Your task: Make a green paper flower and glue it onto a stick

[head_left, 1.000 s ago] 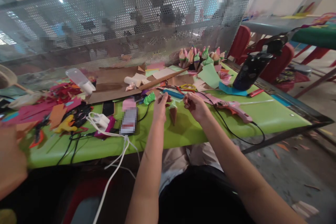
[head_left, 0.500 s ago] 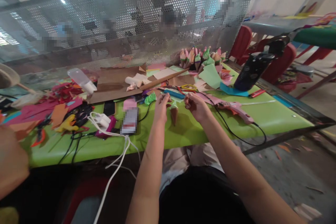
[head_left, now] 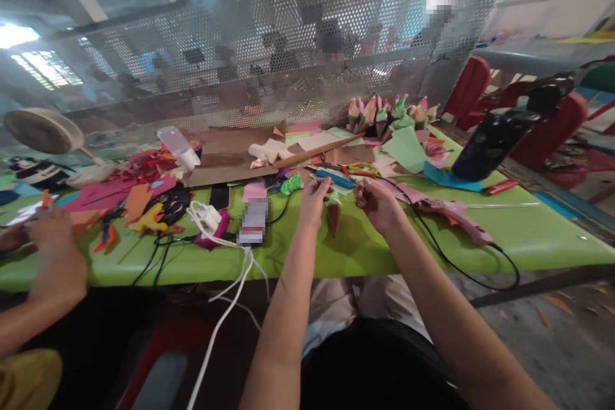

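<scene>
Over the green table, my left hand (head_left: 316,200) is closed at the top of a small brown paper cone (head_left: 335,221) with pale green paper at its upper end. The cone hangs point down. Just right of it, my right hand (head_left: 377,203) is pinched with its fingertips close to the green paper; whatever sits between them is too small to make out. Behind the hands lies a blue tool or strip (head_left: 336,177). A crumpled green paper piece (head_left: 291,184) rests left of my left hand.
A pink glue gun (head_left: 461,216) with a black cord lies at right, near a dark bottle (head_left: 492,141). Finished-looking paper cones (head_left: 389,114) stand at the back. A phone (head_left: 254,222) and white charger cable are at left. A co-worker's hand (head_left: 55,246) is at far left.
The view has turned left, so everything appears farther right. My hands stay close together around the cone. The co-worker's hand now shows more fully at the far left.
</scene>
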A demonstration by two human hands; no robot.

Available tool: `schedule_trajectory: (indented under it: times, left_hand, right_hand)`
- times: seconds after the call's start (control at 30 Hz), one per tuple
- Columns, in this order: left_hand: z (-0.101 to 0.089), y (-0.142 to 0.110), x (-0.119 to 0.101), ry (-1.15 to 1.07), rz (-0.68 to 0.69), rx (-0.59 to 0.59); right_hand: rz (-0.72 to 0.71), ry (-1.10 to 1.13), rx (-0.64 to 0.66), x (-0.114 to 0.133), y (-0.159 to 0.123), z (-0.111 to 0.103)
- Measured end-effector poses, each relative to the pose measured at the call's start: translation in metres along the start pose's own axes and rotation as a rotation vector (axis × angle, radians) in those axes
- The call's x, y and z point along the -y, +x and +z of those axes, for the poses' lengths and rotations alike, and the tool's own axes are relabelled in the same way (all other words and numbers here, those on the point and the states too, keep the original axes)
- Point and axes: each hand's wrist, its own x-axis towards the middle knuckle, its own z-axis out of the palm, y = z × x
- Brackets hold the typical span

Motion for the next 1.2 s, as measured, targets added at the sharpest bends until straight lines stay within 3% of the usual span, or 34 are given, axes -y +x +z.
schedule_trajectory:
  times: [0.3, 0.4, 0.5, 0.7, 0.97, 1.2]
  left_hand:
    - [0.000, 0.004, 0.005, 0.056, 0.019, -0.051]
    - [-0.005, 0.009, 0.002, 0.342, 0.067, -0.119]
    - [-0.016, 0.018, -0.005, 0.768, 0.085, -0.225]
    - [-0.040, 0.033, -0.018, 1.071, 0.002, -0.304]
    - [-0.074, 0.058, -0.043, 1.276, -0.057, -0.355]
    - [-0.094, 0.061, -0.049, 1.409, -0.140, -0.553]
  right_hand:
    - [-0.007, -0.007, 0.004, 0.001, 0.000, 0.000]
    - [-0.010, -0.002, -0.003, 0.001, -0.001, 0.002]
    - [-0.013, -0.002, -0.005, 0.002, -0.002, 0.003]
    - [-0.014, 0.003, 0.021, 0.005, -0.003, 0.003]
    - [0.000, 0.020, 0.025, 0.006, -0.006, 0.004]
    - [-0.004, 0.013, 0.024, 0.005, -0.008, 0.005]
